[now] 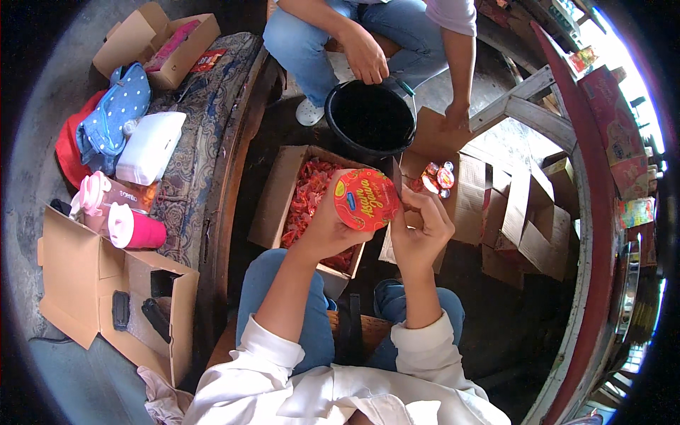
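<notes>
An open cardboard box (270, 193) of red wrappers (306, 190) is partly covered by the left hand (337, 216), its mostly hidden fingers wrapped around a round red-topped container (367, 200), sides out of sight, above the box. At its right edge the right hand (425, 230) curls; whether thumb and forefinger pinch anything, I cannot tell.

We wear loose white shirt (312, 397), long-sleeved, fabric softly creased. Left sleeve (265, 347) turned up in broad, rumpled fold; right sleeve (425, 338) folded back likewise. Our forearms (289, 297) bare beyond folds; left hand (327, 221) and right hand (423, 234) also bare, ungloved. Below shirt, our blue jeans (258, 283), plain denim, mid-toned.
</notes>
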A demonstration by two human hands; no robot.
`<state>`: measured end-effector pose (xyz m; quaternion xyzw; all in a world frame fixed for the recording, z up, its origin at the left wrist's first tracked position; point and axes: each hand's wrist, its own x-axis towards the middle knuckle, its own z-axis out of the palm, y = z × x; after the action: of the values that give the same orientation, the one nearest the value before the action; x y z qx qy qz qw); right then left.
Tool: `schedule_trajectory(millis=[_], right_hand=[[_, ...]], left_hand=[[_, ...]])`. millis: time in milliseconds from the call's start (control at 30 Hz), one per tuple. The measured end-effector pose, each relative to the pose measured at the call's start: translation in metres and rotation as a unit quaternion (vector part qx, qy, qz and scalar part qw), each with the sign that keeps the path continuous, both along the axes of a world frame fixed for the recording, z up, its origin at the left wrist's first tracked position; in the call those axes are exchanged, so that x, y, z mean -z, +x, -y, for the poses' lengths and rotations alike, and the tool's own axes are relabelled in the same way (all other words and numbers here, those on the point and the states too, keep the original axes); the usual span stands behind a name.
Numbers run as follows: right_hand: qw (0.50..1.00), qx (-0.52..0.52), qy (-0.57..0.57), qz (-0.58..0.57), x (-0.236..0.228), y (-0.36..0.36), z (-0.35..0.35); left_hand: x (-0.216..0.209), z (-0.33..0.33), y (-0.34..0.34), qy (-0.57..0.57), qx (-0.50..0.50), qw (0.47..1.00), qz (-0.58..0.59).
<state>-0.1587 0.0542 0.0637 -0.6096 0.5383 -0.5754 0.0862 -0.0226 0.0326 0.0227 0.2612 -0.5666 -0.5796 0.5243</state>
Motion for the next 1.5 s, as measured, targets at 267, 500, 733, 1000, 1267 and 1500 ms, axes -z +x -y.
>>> schedule_trajectory(millis=[267,500,733,1000,1267,1500], right_hand=[[0.998,0.009,-0.059,-0.014,-0.003,0.008,0.000],[0.979,0.003,-0.116,-0.169,0.000,-0.001,0.001],[0.977,-0.007,-0.118,-0.175,0.001,0.001,-0.001],[0.974,0.006,-0.105,-0.198,0.002,0.000,-0.001],[0.981,0.007,-0.088,-0.172,0.002,-0.005,0.003],[0.999,-0.008,-0.045,-0.018,-0.002,-0.002,0.001]], left_hand=[[0.002,0.005,0.002,-0.012,-0.074,0.997,0.030],[0.000,0.007,0.006,-0.038,-0.115,0.991,0.056],[-0.003,0.006,0.007,-0.023,-0.121,0.991,0.048],[0.002,0.007,0.007,-0.040,-0.114,0.990,0.079],[0.001,0.002,0.002,-0.023,-0.076,0.994,0.073],[-0.001,0.004,0.004,-0.076,-0.102,0.984,0.121]])
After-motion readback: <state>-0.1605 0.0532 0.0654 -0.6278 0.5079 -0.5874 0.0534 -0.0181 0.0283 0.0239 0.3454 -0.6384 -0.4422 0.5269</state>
